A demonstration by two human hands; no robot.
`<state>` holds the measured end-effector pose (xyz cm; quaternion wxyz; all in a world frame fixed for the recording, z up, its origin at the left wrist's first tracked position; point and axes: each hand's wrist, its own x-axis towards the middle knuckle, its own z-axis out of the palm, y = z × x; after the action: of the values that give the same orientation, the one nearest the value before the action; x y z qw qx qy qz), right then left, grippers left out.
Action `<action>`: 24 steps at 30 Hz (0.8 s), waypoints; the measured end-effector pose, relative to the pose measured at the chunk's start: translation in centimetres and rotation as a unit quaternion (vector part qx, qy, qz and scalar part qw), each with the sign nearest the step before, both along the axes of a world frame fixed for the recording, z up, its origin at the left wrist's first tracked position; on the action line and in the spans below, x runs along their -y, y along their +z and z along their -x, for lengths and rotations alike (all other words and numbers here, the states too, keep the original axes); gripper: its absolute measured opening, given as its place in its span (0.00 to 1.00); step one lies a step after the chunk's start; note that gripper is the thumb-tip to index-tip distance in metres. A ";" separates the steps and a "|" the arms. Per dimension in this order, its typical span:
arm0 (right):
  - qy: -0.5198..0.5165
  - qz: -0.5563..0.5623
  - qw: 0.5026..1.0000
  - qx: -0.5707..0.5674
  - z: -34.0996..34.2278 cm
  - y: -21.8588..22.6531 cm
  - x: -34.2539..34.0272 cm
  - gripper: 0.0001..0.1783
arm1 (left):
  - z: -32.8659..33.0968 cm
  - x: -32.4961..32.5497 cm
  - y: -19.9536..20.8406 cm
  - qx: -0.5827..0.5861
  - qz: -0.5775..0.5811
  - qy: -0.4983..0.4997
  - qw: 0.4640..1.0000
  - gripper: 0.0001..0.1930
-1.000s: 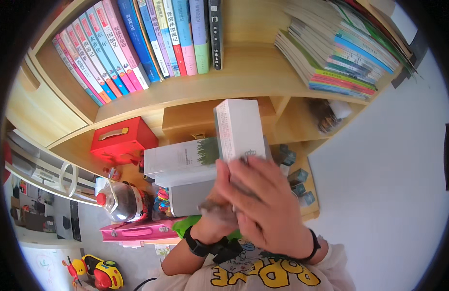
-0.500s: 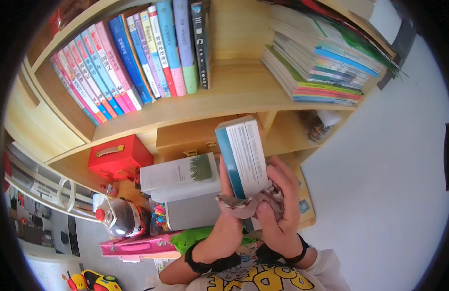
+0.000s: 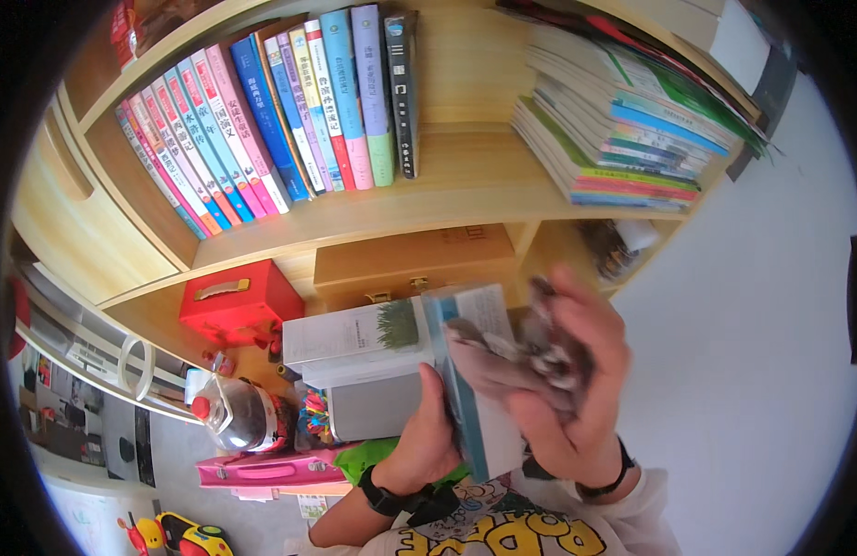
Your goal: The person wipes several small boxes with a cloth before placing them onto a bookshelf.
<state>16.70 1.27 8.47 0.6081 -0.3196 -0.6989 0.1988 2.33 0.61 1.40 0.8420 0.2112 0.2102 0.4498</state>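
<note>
My left hand [image 3: 423,447] is closed round the lower left edge of a white and teal box [image 3: 501,447], thumb up along its side. The box stands tilted in front of my chest. In my right hand [image 3: 591,389] is a bunched, greyish-pink patterned cloth [image 3: 495,367], which lies across the upper face of the box. The right fingers are blurred by motion and curl round the cloth. Just behind the box, a white box with a green grass picture [image 3: 340,338] lies on top of a grey case [image 3: 378,408].
A wooden bookshelf [image 3: 391,208] with upright books [image 3: 289,116] and a magazine stack [image 3: 623,139] stands ahead. At the left are a red case [image 3: 239,310], a dark bottle with a red cap [image 3: 248,417] and a pink case [image 3: 271,470]. A pale wall [image 3: 725,371] is at the right.
My right hand has lifted away from the left, carrying the cloth up and over the box face. The box has moved lower, and my left hand now grips its edge without the cloth.
</note>
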 end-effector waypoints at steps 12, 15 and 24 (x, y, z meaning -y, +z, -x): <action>0.086 -0.033 0.921 0.378 2.0 -5.7 3.5 0.29 | 4.4 -1.9 3.8 -0.238 -0.082 0.189 0.949 0.41; 0.233 0.050 0.943 0.231 -1.5 -8.3 4.0 0.27 | 5.2 -1.8 2.6 -0.284 -0.175 0.230 0.914 0.39; 0.063 0.219 0.970 -0.091 1.1 -6.2 2.6 0.31 | 2.1 -1.3 2.4 -0.176 -0.225 0.150 0.946 0.44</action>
<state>15.61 -1.33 2.23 0.5706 -0.3809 -0.5992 0.4128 0.25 1.90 3.79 0.6448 0.4370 0.2774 0.5624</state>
